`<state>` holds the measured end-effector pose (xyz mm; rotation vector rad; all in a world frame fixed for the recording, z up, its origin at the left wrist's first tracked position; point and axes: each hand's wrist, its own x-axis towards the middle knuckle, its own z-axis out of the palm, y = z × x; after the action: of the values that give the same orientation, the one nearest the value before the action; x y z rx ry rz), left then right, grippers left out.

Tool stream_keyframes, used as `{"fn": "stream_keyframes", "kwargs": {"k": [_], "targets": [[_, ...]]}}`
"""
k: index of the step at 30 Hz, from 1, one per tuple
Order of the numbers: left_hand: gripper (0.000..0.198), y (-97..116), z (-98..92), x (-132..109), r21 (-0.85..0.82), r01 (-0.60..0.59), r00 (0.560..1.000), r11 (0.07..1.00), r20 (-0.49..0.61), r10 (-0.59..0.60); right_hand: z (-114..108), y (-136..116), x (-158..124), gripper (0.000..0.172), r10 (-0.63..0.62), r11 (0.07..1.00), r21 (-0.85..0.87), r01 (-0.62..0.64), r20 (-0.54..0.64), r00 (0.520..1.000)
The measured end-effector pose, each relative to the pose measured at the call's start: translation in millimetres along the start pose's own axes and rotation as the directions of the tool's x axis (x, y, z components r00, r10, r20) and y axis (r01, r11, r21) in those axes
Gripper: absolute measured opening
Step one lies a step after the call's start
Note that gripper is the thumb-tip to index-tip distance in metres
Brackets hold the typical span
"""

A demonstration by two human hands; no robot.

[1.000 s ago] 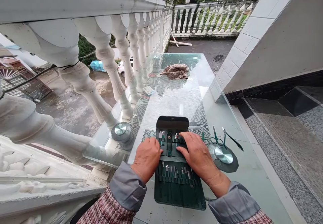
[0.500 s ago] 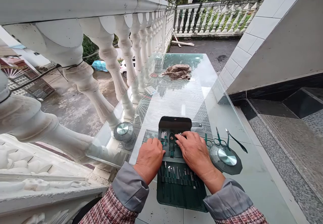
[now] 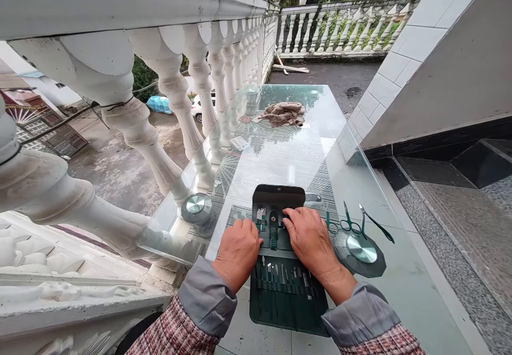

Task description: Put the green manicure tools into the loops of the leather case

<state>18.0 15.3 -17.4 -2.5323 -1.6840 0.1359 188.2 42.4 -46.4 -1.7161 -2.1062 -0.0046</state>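
Observation:
A dark green manicure case [image 3: 288,320] lies unfolded on the glass table [image 3: 276,155]. Its lower panel holds a row of slim metal tools [image 3: 284,274] under a strap. In the upper panel, a nail clipper [image 3: 262,219] sits left of the snap tab [image 3: 273,227]. My left hand [image 3: 238,248] is closed on the case's left edge, thumb over the panel. My right hand [image 3: 312,240] bends over the upper panel's right side, fingertips pinched at a slot; what they hold there is mostly hidden.
Right of the case lie small green-handled scissors [image 3: 331,224], another pair of scissors [image 3: 350,221] and cuticle nippers [image 3: 376,226]. A dark flat object [image 3: 312,198] lies behind my right hand. Farther back is a crumpled brown cloth [image 3: 283,113]. White balusters [image 3: 168,85] line the left.
The shiny metal piece at my right fingertips has sunk lower into the upper panel's right side and shows less. My left hand stays on the case edge.

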Motion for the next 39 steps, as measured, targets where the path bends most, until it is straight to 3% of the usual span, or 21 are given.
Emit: {"fn": "stream_keyframes", "kwargs": {"k": [10,15,21,29,33,39], "targets": [[0.02,0,0.3,-2,-0.004,0.002,1.0,1.0,0.0,-0.002,1,3,0,0.025,0.01,1.0,0.006,-0.01,-0.088,0.996],[0.021,-1,0.9,-2,0.001,0.002,1.0,1.0,-0.003,-0.002,-6,10,3,0.022,0.059,0.982,-0.179,-0.061,-0.015,0.998],[0.023,-1,2.1,-2,0.018,-0.003,1.0,1.0,-0.001,0.003,-16,23,8,0.016,0.127,0.965,-0.235,-0.114,0.037,0.991],[0.023,-1,0.9,-4,0.036,-0.011,1.0,0.999,-0.007,0.011,-18,54,-3,0.021,0.021,0.983,-0.185,0.009,0.161,0.987],[0.023,-1,1.0,-3,0.039,-0.017,1.0,0.999,0.007,0.017,-21,60,-10,0.03,-0.047,0.973,-0.219,0.075,0.134,0.99],[0.021,0,0.1,-2,0.043,-0.016,1.0,0.999,-0.001,0.016,-26,67,-9,0.038,-0.034,0.964,-0.263,0.031,-0.01,0.999]]}}
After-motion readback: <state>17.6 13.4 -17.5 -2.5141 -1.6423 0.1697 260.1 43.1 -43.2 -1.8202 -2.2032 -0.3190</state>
